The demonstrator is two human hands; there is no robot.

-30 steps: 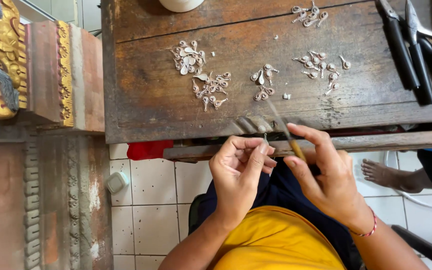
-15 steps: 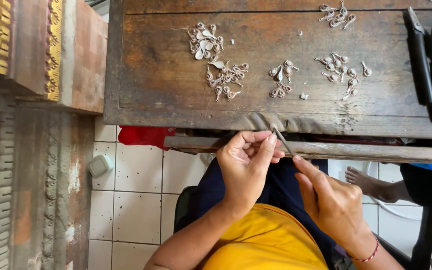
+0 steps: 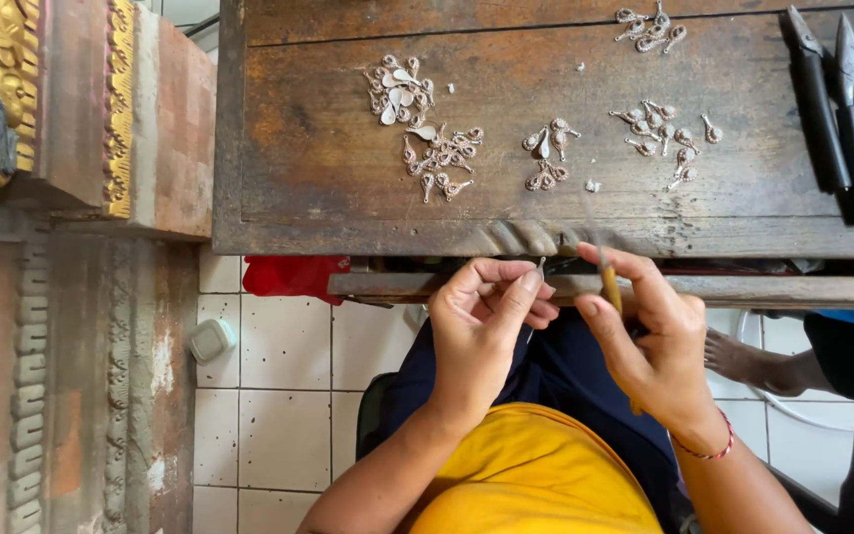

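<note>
**At the Bench Edge: Both Hands Engaged on a Small Metal Piece**

Below the front edge of the wooden workbench (image 3: 348, 148), the left hand (image 3: 486, 316) pinches a small silver piece (image 3: 541, 267) between thumb and fingertips. The right hand (image 3: 649, 336) grips a slender tool with a yellowish handle (image 3: 608, 282), held upright just beside the piece; whether the tip touches it cannot be determined. On the benchtop, well apart from the hands, lie several clusters of small silver ornaments (image 3: 437, 153). Black-handled pliers (image 3: 827, 109) rest at the right end. A red cloth (image 3: 294, 275) sits under the bench edge.
</note>
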